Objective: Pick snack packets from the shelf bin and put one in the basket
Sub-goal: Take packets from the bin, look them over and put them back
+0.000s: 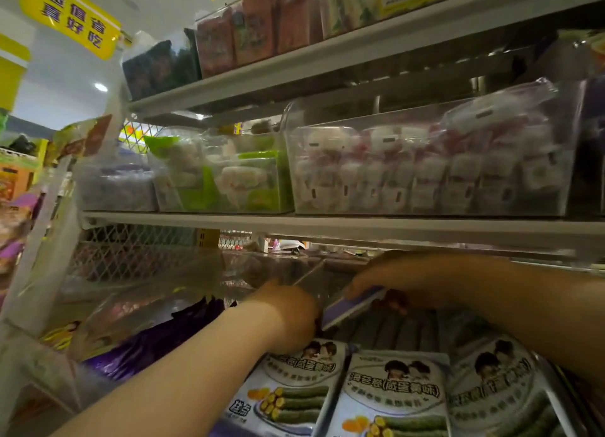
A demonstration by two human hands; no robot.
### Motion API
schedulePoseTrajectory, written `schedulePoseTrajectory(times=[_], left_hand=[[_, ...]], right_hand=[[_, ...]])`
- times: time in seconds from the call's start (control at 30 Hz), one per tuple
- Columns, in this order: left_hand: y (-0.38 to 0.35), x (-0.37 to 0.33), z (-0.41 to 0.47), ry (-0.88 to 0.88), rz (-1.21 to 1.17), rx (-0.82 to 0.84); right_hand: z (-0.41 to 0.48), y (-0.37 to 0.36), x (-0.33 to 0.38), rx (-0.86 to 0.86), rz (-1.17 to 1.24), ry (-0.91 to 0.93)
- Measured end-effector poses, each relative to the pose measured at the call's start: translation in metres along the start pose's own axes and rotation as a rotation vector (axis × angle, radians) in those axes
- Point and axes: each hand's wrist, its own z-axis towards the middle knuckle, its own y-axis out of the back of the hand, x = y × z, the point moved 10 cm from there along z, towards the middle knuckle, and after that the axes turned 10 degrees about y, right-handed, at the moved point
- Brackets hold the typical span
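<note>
at the lowest shelf in view, a clear shelf bin [307, 274] is seen packed with upright snack packets [393, 400], white-faced with a purple border and printed green rolls. one tilted packet [352, 307] stands proud of the row, well back in the bin. the right hand [389, 274] is laid over its upper edge with fingers curled onto it, in what is judged a pinch grip; the thumb is hidden. the left hand [289, 315] is set just beside the packet's lower corner, its fingers out of sight behind the knuckles, so whether anything is gripped cannot be told. the basket is not shown. the packets are judged light, flat and fairly stiff, with a glossy film that is likely slippery on the faces and liable to crushing if squeezed across the middle. hold is best taken at the top edge, thumb and fingers on opposite faces, and the packet drawn straight out so that neighbours are not dragged. limited clearance under the shelf above [393, 228] is noted.
</note>
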Motion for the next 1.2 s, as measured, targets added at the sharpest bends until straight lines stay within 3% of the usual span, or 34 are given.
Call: schedulePoseTrajectory(times=[0.17,0.57,0.83,0.97,1.07,1.2], left_hand=[[0.001,0.002,-0.002,0.017,0.048,-0.034],[-0.003,0.002,0.002,-0.005,0.088,-0.024],[-0.005,0.004,0.002,-0.006,0.101,-0.018],[0.006,0.012,-0.001,0.065,-0.114,-0.057],[0.010,0.013,-0.004,0.048,-0.264,-0.053],[0.017,0.013,-0.004,-0.011,-0.516,-0.099]], right_hand=[[0.011,0.006,0.013,-0.065,-0.151,0.052],[0.018,0.010,0.017,-0.039,-0.199,0.066],[0.030,0.001,0.026,-0.077,-0.567,0.133],[0.033,-0.022,0.038,0.003,-0.614,0.208],[0.023,-0.025,0.057,0.016,-0.425,0.393],[0.013,-0.022,0.053,0.039,-0.245,0.454]])
